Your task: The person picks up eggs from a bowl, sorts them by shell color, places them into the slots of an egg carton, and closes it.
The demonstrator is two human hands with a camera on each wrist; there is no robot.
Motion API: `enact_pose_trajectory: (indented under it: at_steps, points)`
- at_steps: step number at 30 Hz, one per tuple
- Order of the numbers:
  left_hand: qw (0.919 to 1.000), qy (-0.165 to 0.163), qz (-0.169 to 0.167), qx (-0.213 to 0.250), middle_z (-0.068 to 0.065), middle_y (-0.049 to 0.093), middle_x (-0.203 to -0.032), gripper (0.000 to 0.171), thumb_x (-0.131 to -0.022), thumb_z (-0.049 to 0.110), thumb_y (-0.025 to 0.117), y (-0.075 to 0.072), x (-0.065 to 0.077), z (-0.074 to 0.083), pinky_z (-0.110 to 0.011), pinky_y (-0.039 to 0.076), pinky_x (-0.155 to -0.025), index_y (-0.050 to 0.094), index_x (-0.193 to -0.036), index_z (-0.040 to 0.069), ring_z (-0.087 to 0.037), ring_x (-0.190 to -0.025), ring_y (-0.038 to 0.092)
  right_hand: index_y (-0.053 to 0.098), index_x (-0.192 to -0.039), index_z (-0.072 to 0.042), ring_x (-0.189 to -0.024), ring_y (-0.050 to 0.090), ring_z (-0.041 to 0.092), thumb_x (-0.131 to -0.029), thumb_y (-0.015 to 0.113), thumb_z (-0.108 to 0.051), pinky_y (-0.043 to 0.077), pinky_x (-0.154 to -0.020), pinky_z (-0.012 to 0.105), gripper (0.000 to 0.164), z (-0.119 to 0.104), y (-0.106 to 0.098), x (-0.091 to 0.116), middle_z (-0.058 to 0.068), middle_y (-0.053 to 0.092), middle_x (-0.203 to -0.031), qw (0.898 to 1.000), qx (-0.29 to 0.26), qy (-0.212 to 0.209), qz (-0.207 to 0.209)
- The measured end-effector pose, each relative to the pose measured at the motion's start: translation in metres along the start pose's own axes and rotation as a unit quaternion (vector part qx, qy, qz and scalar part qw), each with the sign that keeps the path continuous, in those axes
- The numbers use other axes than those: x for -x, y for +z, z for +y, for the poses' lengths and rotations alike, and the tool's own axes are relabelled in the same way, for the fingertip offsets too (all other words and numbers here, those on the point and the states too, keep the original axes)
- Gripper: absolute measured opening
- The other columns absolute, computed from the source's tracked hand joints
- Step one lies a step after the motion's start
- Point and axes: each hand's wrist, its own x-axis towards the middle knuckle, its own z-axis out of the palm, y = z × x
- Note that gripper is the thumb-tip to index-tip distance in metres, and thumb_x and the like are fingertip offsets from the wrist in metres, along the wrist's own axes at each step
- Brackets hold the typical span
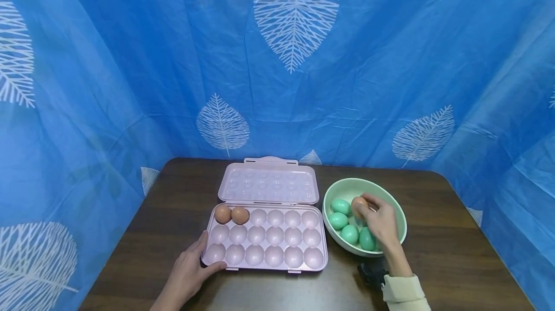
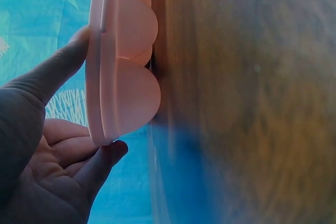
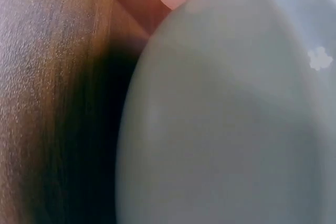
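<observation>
In the head view an egg box point(image 1: 262, 242) of pale pink plastic lies on the table with its lid point(image 1: 269, 183) folded back. Two brown eggs point(image 1: 231, 214) fill the two left cups of its far row. My left hand point(image 1: 187, 268) holds the box's near left corner, thumb on the front edge, fingers along the left side. Close up, the left wrist view has my thumb point(image 2: 65, 59) against the rim. My right hand point(image 1: 381, 219) reaches into a light green bowl point(image 1: 399, 207) and pinches a brown egg point(image 1: 359, 206). Several green eggs point(image 1: 349, 234) lie in the bowl.
The dark wooden table point(image 1: 438, 234) carries the box and bowl side by side. A black object point(image 1: 372, 274) is by my right wrist. Blue cloth point(image 1: 299, 113) with white leaf prints hangs behind. The bowl's outer wall point(image 3: 220, 108) fills most of the right wrist view.
</observation>
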Motion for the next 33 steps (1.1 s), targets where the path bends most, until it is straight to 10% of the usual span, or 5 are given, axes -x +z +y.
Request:
enact_pose_trajectory:
  at_steps: [19,33]
  points:
    - [0.9998,0.017,0.005,-0.012,-0.035,0.046,-0.138,0.095,-0.074,0.039,0.085,-0.003,0.003,0.002,-0.055,0.044,-0.1,0.043,-0.139,-0.016,-0.047,-0.124,0.051,0.061,-0.125,0.01,-0.116,0.057,0.027,-0.091,0.072,-0.01,0.047,-0.087,0.011,0.041,-0.017,0.019,0.015,0.026,0.062,-0.123,0.989,-0.105,-0.105,0.025]
    - [0.9995,0.025,0.013,-0.013,-0.036,0.047,-0.136,0.091,-0.075,0.034,0.086,0.001,0.002,0.001,-0.056,0.044,-0.099,0.043,-0.137,-0.019,-0.047,-0.122,0.052,0.063,-0.118,0.013,-0.106,0.063,0.011,-0.087,0.07,0.008,0.051,-0.092,0.022,0.033,-0.051,0.068,0.035,0.028,0.064,-0.116,0.957,-0.249,-0.145,-0.007]
